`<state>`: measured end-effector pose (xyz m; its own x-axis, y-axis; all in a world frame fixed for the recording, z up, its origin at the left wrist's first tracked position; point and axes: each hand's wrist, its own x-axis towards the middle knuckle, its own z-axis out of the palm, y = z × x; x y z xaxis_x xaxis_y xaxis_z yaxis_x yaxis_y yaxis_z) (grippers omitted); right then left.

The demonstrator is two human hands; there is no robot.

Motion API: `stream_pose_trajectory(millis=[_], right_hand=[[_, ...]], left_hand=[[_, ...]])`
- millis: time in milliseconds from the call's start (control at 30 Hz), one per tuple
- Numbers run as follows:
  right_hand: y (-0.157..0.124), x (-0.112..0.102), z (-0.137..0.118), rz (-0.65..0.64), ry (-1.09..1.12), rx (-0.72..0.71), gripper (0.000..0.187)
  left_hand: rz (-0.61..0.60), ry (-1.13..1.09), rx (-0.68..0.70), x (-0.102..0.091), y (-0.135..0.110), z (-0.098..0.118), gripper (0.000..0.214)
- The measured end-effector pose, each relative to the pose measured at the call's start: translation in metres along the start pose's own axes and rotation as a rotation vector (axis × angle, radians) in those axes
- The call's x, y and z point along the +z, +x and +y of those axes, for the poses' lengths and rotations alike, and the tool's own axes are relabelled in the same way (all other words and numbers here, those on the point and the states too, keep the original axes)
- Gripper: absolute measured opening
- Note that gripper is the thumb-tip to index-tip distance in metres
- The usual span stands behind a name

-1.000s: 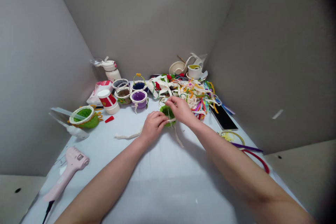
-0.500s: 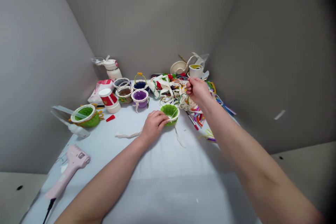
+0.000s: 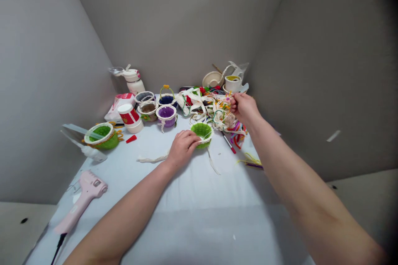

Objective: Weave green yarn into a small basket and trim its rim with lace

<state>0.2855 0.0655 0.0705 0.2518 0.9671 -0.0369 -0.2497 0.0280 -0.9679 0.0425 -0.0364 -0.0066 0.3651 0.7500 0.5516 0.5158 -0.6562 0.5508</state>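
At the middle of the bench (image 3: 192, 203), the green cup (image 3: 203, 129) stands upright; all places below are read from it.

My left hand (image 3: 182, 147) sits on its near-left side, fingers curled against the rim, thumb and forefinger pinching the lace trim (image 3: 205, 138) there. The trim runs along the near rim; a loose lace tail (image 3: 212, 163) trails off toward me onto the bench. I cannot tell whether the band goes all the way round.

My right hand (image 3: 244, 107) is up and to the right of the cup, well apart from it, fingers bunched shut on strands in the ribbon pile (image 3: 219, 114). Which strand, I cannot tell.

Progress, as a judgement: rim trim on but not finished off, tail uncut, no handle on this cup. Behind and left of it the purple cup (image 3: 166, 114) and brown cup (image 3: 147, 109) look trimmed, and the blue cup (image 3: 166, 99) carries a hoop handle, so this one looks mid-way by comparison.

Also: a spare lace strip (image 3: 151, 159) left of the cup, a red pen (image 3: 229, 144) just right of it, and a pink glue gun (image 3: 82, 201) far left and nearer me, untouched.
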Motion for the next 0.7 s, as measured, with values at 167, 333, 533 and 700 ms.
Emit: stream_pose_trajectory(millis=[167,333,533,700], right_hand=[[-0.055,0.010,0.005,-0.358,-0.492,-0.266,0.013],[-0.110,0.014,0.022,-0.657,-1.000,-0.643,0.011],[-0.119,0.011,0.052,-0.557,-1.236,-0.881,0.008],[-0.120,0.009,0.057,-0.501,-1.236,-0.895,0.006]], left_hand=[[-0.021,-0.010,0.000,-0.003,0.001,-0.002,0.011],[-0.084,-0.024,-0.053,-0.009,0.003,-0.001,0.012],[-0.103,-0.104,0.018,-0.018,0.005,-0.002,0.018],[-0.138,-0.101,0.059,-0.033,0.006,-0.006,0.020]])
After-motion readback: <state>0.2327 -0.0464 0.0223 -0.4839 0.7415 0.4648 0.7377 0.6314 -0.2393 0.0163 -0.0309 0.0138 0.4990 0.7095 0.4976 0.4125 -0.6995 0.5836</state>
